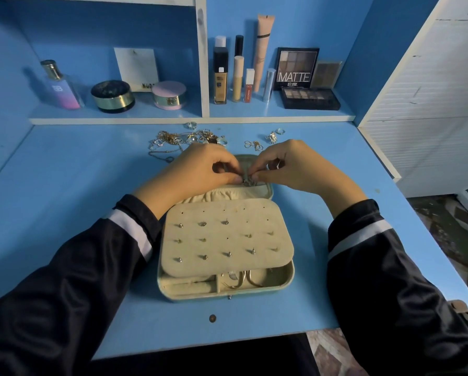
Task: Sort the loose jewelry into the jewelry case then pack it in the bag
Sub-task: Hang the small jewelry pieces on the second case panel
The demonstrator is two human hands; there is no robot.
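An open pale green jewelry case lies on the blue desk in front of me. Its cream earring panel holds several studs and is folded over the base, where gold hoops show in a compartment. Over the case's lid, my left hand and my right hand meet and both pinch a small metal jewelry piece between fingertips. Behind my hands a pile of loose gold and silver jewelry lies on the desk, with several rings to its right.
A shelf behind holds a perfume bottle, round jars, cosmetic tubes and eyeshadow palettes. A small coin-like disc lies near the desk's front edge. A white wall panel stands at the right.
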